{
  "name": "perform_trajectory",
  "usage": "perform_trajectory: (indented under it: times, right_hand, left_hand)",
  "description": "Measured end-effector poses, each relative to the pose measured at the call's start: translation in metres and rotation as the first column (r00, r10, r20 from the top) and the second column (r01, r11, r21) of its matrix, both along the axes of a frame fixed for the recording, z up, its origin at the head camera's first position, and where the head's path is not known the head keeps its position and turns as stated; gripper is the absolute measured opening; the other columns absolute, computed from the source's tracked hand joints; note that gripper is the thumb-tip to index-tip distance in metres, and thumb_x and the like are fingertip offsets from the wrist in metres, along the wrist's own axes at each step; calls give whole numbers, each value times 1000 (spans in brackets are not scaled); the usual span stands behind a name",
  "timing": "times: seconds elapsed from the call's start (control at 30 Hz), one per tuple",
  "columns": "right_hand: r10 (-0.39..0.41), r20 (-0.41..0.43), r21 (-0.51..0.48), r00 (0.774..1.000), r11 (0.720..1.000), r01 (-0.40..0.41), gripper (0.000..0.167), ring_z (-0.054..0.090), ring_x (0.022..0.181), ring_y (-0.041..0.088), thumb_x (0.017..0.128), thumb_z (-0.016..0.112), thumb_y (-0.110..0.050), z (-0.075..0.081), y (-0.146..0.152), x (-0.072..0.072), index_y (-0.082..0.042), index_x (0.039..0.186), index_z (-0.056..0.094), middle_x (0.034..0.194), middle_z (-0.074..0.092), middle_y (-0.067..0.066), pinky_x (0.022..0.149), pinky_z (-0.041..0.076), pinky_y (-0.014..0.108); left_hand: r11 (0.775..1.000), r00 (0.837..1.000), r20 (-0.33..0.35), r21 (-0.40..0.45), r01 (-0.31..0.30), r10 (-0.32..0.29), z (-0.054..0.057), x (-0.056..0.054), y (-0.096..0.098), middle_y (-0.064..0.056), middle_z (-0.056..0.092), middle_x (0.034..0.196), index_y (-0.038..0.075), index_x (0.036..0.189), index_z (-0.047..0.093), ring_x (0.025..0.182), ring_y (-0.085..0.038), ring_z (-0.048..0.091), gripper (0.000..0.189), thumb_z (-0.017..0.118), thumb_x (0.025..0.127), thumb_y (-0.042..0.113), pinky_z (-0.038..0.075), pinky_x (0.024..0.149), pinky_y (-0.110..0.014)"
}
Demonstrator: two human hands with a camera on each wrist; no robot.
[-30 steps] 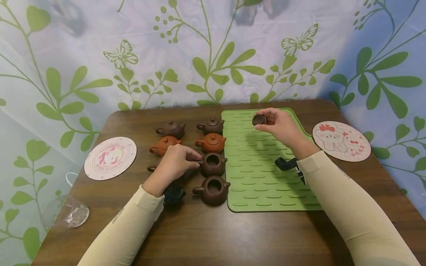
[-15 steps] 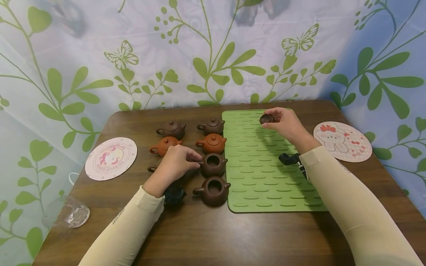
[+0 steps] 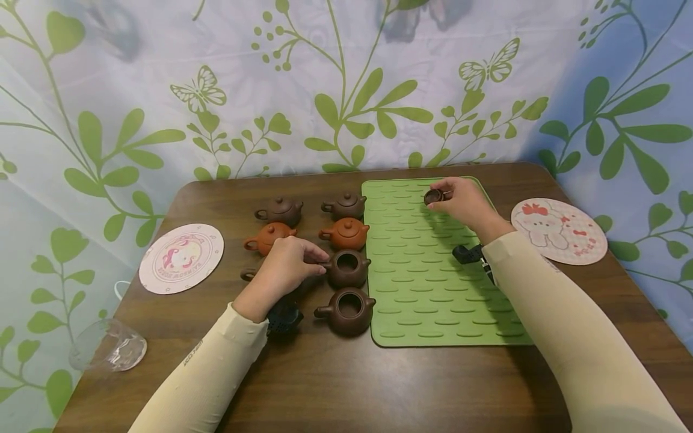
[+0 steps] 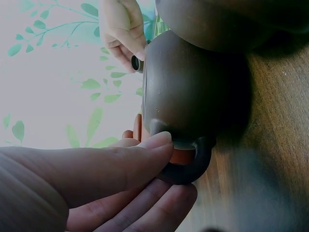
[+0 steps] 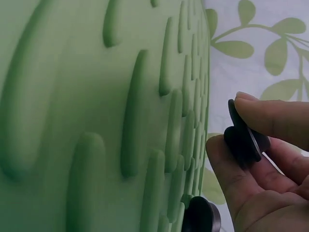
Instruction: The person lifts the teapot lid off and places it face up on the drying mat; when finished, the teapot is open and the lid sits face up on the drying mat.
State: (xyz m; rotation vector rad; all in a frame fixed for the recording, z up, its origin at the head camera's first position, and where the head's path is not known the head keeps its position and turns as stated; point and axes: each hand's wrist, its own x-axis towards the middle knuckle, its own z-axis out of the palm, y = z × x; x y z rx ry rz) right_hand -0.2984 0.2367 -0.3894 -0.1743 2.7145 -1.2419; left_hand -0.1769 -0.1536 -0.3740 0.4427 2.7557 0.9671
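Observation:
My left hand [image 3: 287, 264] pinches the handle of a dark brown teapot [image 3: 348, 269] between thumb and fingers. This teapot has no lid on, and its spout points right, toward the green mat [image 3: 411, 288]. In the left wrist view the thumb lies over the top of the looped handle of the teapot [image 4: 188, 92]. Over the far part of the mat, my right hand [image 3: 465, 201] holds a small dark brown teapot lid [image 3: 433, 196], its hollow underside facing the head camera. The right wrist view shows thumb and fingers pinching the lid [image 5: 244, 137] by its edge.
Another lidless brown teapot [image 3: 349, 311] stands nearer. Behind are orange teapots [image 3: 349, 233] and brown teapots [image 3: 346, 205] with lids on. Round placemats [image 3: 181, 258] lie at both sides, and a clear glass [image 3: 127, 346] at left. In the right wrist view a dark rounded object [image 5: 200, 215] shows low.
My right hand has carried the lid a little to the right over the mat, then slightly down. The left hand keeps its grip on the teapot handle.

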Motion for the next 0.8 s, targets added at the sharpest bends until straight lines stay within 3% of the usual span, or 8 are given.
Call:
perform_trajectory:
  times: [0.23, 0.33, 0.57, 0.8]
  right_hand:
    - [2, 34, 29, 999, 1000, -3, 52, 51, 131, 41, 100, 76, -12, -4, -2, -4, -1, 147, 56, 142, 54, 21, 99, 48, 57]
    - [9, 34, 62, 999, 998, -11, 52, 50, 132, 42, 100, 76, -13, -4, -3, -6, 0, 147, 56, 142, 53, 22, 99, 47, 58]
    - [27, 24, 129, 999, 991, -30, 51, 53, 125, 42, 100, 77, -14, -2, -6, -12, 0, 144, 57, 140, 55, 25, 97, 47, 58]
    - [34, 19, 176, 999, 984, -37, 48, 53, 125, 44, 100, 76, -13, -4, -6, -17, 0, 143, 60, 140, 56, 26, 97, 47, 60]
  left_hand:
    - [1000, 1000, -2, -1, -2, 2, 0, 0, 0, 5, 78, 94, 13, 103, 85, 96, -16, 72, 16, 87, 88, 10, 53, 93, -44]
    - [1000, 1000, -4, -4, -3, 3, 0, 1, 0, 5, 78, 94, 13, 104, 85, 97, -16, 72, 16, 87, 88, 10, 50, 97, -45]
    - [1000, 1000, 6, 0, -12, 12, 0, 0, 1, 6, 78, 93, 13, 103, 85, 94, -15, 72, 16, 87, 88, 10, 55, 90, -42]
    - [1000, 1000, 1, -4, -6, 6, 0, 0, 1, 6, 78, 93, 12, 104, 85, 94, -15, 72, 16, 87, 88, 9, 51, 96, -45]
